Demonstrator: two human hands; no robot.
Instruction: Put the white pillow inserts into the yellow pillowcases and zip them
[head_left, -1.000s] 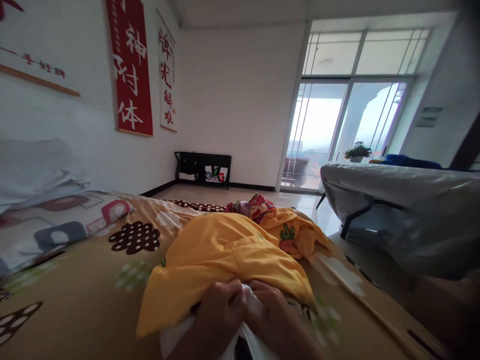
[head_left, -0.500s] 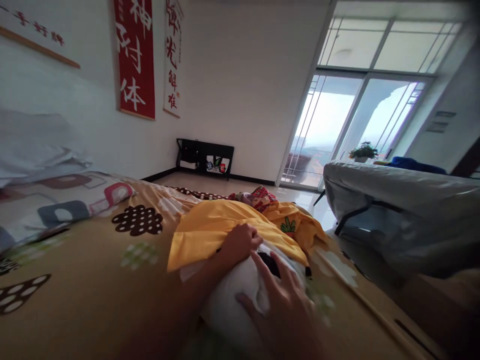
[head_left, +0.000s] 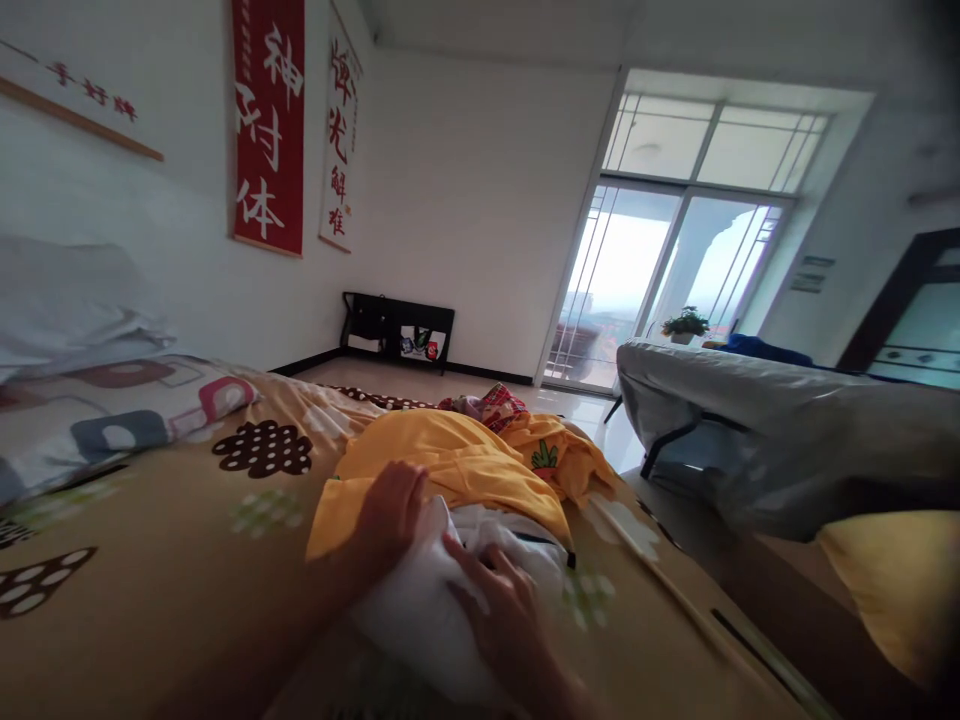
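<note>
A yellow cloth cover (head_left: 442, 445) lies spread on the bed, with a soft white cushion (head_left: 412, 610) partly under its near edge. My left hand (head_left: 394, 505) is closed on the cover's near left edge, where its fingertips are hidden. To its right, my right hand (head_left: 502, 605) has its bent fingers pressed into the white cushion, gripping its bunched fabric. Dark patches show on the cushion near those fingers. Beyond the cover, more yellow cloth with a green plant print (head_left: 546, 458) lies crumpled.
The patterned bed sheet (head_left: 172, 570) spreads all around. At left lies a printed pillow (head_left: 127, 415). A plastic-wrapped piece of furniture (head_left: 750, 400) stands at right, bearing a potted plant (head_left: 684, 325). A black rack (head_left: 397, 325) stands by the far wall, near a glass door (head_left: 622, 270).
The view has shifted slightly. My left hand has moved left, away from my right hand, and the white cushion now peaks up between them. My right hand's spread fingers have drawn in.
</note>
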